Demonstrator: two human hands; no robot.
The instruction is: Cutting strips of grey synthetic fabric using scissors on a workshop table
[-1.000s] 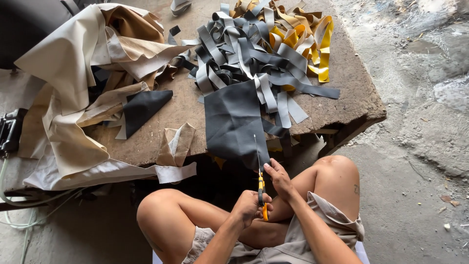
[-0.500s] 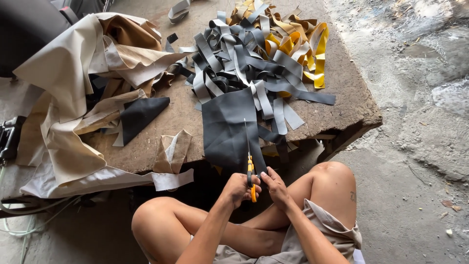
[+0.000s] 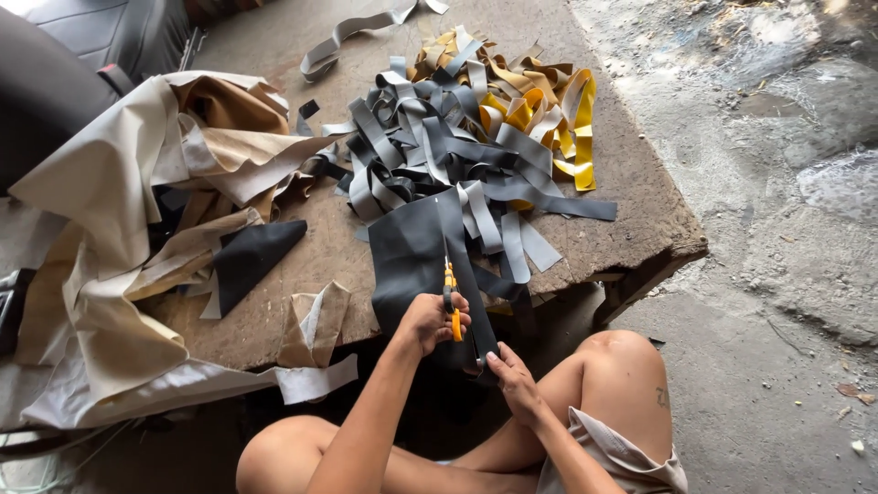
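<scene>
Scissors point(image 3: 450, 297) with orange handles are up in the left hand point(image 3: 430, 320), fingers curled tight through the loops, blades pointing away from the person and running into a dark grey sheet of leather-like material point(image 3: 407, 261). That sheet lies on the near edge of the worn wooden table point(image 3: 631, 197) and hangs over the front of it toward the person's lap. A narrow strip is partly cut off along its right side, and the right hand point(image 3: 512, 380) is down below the table edge, thumb and fingers pinched on the lower end of that strip, pulling it taut as far as I can tell.

Behind the sheet there's a big tangled pile of grey strips point(image 3: 439, 146) already cut, with a bunch of yellow and tan strips point(image 3: 540, 101) mixed in at the far side. Off to the left sits a crumpled heap of beige material point(image 3: 119, 210), spilling off the table, with a dark triangular offcut point(image 3: 251, 256) lying against it and a small tan scrap point(image 3: 315, 320) near the front edge. The person is sitting cross-legged on the concrete floor point(image 3: 786, 302), knees on either side of the hanging sheet.
</scene>
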